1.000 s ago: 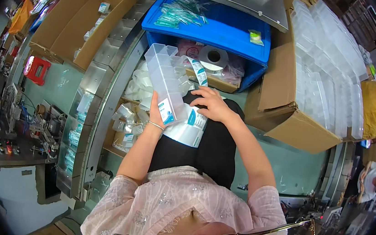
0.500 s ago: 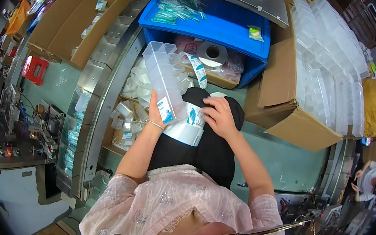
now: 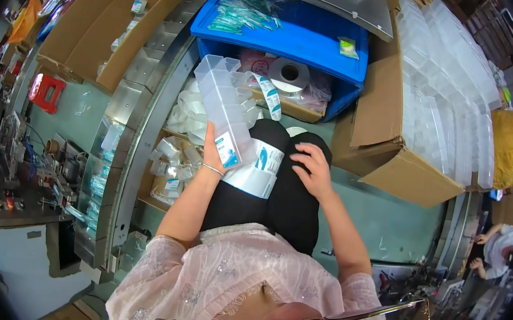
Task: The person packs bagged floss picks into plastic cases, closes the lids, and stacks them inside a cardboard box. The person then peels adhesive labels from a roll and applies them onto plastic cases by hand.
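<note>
Cartons frame the seat: a cardboard box [image 3: 422, 133] full of clear trays on the right, then a blue crate [image 3: 318, 48] ahead. Labelling looks partway along, with many trays apparently waiting. Left hand [image 3: 212, 155] grips a clear divided tray [image 3: 224, 107] with a label on its near end, above the lap. Right hand [image 3: 310, 169] rests loosely open on the thigh beside the label strip [image 3: 256, 171], holding nothing.

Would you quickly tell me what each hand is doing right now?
Left hand: closed on the clear plastic compartment box.
Right hand: open, empty, resting on the black-trousered lap.
</note>
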Tool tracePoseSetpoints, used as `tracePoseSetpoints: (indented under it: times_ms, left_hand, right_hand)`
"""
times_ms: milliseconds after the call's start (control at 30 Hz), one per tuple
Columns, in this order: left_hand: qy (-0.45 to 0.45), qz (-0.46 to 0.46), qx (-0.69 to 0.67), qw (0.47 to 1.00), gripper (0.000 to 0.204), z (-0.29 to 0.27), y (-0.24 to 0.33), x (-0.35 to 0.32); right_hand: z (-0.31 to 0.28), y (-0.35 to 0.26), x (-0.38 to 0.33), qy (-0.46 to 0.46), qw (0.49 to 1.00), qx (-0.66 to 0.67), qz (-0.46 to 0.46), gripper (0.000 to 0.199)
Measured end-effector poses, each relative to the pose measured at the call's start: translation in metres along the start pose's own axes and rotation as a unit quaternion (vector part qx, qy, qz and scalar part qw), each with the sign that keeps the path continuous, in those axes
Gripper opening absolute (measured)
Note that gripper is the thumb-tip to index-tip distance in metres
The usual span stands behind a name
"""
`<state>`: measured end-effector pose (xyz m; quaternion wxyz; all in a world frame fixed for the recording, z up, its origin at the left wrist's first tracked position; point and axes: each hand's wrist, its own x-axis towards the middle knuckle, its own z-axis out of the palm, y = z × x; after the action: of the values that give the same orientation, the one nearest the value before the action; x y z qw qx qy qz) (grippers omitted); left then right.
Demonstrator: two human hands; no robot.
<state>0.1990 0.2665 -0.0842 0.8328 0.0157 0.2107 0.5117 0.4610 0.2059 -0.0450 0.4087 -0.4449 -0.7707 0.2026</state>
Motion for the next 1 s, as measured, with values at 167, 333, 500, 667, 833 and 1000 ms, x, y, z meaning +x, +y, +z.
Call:
tracePoseSetpoints:
  times_ms: [167, 333, 500, 667, 833, 1000]
  left_hand:
    - [0.039, 0.008, 0.031, 0.999, 0.064, 0.009, -0.007, 0.000]
    - [0.054, 0.028, 0.062, 0.996, 0.071, 0.003, -0.007, 0.002]
    - [0.068, 0.037, 0.066, 0.995, 0.071, 0.003, -0.006, -0.002]
    - [0.044, 0.061, 0.094, 0.993, 0.069, 0.007, 0.004, -0.005]
    - [-0.144, 0.053, 0.039, 0.987, 0.061, 0.014, 0.014, -0.029]
    - [-0.124, 0.098, 0.112, 0.981, 0.051, 0.075, -0.021, -0.056]
  right_hand:
    - [0.025, -0.015, 0.049, -0.102, 0.989, -0.105, -0.017, 0.036]
    - [0.021, 0.004, 0.032, -0.118, 0.987, -0.083, -0.071, 0.023]
    - [-0.002, -0.005, -0.033, 0.110, 0.969, 0.193, 0.106, 0.015]
    - [0.002, -0.028, -0.059, 0.266, 0.854, 0.431, 0.122, 0.019]
    - [0.017, -0.089, -0.010, 0.314, 0.782, 0.507, 0.183, 0.032]
    - [0.059, -0.113, 0.023, 0.253, 0.851, 0.419, 0.189, 0.011]
